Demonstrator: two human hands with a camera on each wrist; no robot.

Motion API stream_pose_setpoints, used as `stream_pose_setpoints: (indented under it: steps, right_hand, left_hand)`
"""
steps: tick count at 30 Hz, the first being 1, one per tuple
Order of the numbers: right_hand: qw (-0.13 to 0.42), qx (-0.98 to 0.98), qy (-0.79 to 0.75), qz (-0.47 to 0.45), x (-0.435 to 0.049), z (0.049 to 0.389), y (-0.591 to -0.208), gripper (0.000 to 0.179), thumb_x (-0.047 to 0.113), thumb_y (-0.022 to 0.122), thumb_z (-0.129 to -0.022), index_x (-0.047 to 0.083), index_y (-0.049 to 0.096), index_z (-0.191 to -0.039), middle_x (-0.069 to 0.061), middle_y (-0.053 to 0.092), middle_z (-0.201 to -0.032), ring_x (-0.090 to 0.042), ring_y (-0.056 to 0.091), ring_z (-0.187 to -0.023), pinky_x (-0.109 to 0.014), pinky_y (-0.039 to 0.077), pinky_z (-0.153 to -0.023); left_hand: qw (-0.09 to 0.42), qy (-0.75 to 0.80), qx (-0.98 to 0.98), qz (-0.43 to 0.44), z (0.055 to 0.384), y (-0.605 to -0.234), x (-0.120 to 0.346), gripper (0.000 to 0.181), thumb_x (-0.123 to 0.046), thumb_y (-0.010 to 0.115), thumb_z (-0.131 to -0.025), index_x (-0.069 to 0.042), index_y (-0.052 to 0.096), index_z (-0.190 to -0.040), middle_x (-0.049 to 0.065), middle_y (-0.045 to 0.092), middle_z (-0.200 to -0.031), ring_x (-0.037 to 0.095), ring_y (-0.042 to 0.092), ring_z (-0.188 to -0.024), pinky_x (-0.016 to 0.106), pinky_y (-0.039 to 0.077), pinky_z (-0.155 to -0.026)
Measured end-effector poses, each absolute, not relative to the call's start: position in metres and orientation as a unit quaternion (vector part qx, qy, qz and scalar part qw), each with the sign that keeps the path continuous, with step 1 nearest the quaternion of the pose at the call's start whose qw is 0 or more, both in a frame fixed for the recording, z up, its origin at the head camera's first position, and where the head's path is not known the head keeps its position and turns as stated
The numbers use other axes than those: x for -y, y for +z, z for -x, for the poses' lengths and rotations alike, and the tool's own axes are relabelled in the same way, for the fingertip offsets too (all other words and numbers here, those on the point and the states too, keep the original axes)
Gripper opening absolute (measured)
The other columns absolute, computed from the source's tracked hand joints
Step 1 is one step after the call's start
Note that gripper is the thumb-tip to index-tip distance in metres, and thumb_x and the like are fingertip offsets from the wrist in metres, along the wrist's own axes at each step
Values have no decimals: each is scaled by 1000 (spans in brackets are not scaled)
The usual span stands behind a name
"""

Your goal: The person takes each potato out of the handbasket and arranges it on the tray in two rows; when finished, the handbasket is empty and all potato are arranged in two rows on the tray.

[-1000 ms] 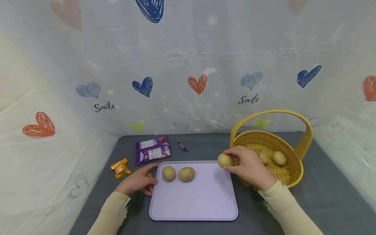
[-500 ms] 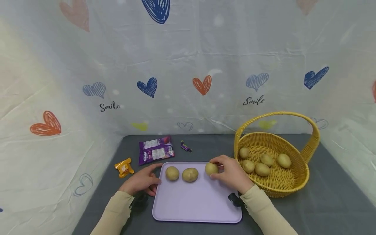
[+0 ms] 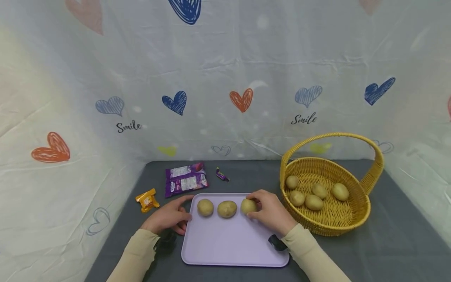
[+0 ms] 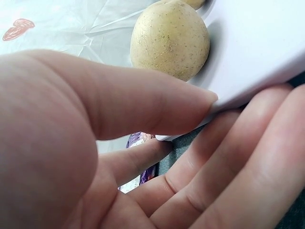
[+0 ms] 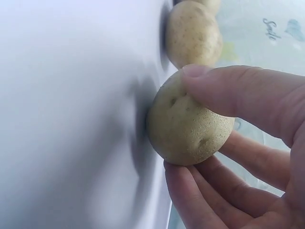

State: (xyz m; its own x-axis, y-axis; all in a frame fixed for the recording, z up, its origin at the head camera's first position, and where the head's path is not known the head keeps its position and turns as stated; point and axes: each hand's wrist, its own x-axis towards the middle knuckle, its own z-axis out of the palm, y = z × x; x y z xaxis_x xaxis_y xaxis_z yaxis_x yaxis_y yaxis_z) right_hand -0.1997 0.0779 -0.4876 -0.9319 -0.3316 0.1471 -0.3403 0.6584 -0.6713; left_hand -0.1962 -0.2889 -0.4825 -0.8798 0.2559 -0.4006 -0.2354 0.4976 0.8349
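A lilac tray [image 3: 230,244] lies on the dark table, with three potatoes in a row along its far side. My left hand [image 3: 168,217] holds the tray's left rim; the left wrist view shows the thumb on the rim and the fingers curled below. Beside it sits the leftmost potato [image 4: 170,40]. With thumb and fingers my right hand [image 3: 274,211] pinches the rightmost potato [image 5: 183,126], close over the tray's surface. The middle potato [image 3: 227,209] is just left of it.
A yellow wicker basket [image 3: 352,217] with a tall handle stands right of the tray, holding several potatoes. Behind the tray lie a purple snack packet [image 3: 186,180] and a small purple wrapped candy [image 3: 222,174]. An orange packet [image 3: 147,200] lies to the left.
My right hand has carried a potato from beside the basket leftward to the tray, down to the row's right end. The left hand has stayed at the rim.
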Motion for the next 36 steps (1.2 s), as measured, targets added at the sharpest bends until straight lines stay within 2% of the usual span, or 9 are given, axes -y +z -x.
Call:
stream_pose_setpoints:
  steps: [12, 30, 36]
  right_hand:
    - [19, 912, 364, -188, -74, 198, -491, 46, 15, 97, -78, 17, 79, -120, 4, 74, -111, -9, 68, -97, -28, 60, -84]
    - [8, 914, 355, -197, -73, 199, -487, 52, 16, 96, -80, 12, 78, -128, -2, 76, -118, -15, 72, -102, -35, 60, -89]
    - [3, 917, 348, -197, -73, 199, -485, 53, 17, 95, -81, 11, 77, -130, -2, 76, -117, -15, 70, -99, -38, 55, -90]
  left_hand:
    - [244, 497, -833, -2, 196, -483, 289, 81, -13, 75, -97, -15, 36, -167, 15, 65, -87, 22, 67, -62, 44, 69, -62]
    - [245, 489, -837, 6, 196, -482, 288, 81, -14, 76, -97, -16, 36, -167, 14, 64, -88, 22, 66, -63, 43, 69, -62]
    - [245, 486, -839, 7, 196, -481, 288, 81, -14, 76, -97, -16, 36, -167, 15, 64, -89, 22, 67, -64, 43, 69, -63]
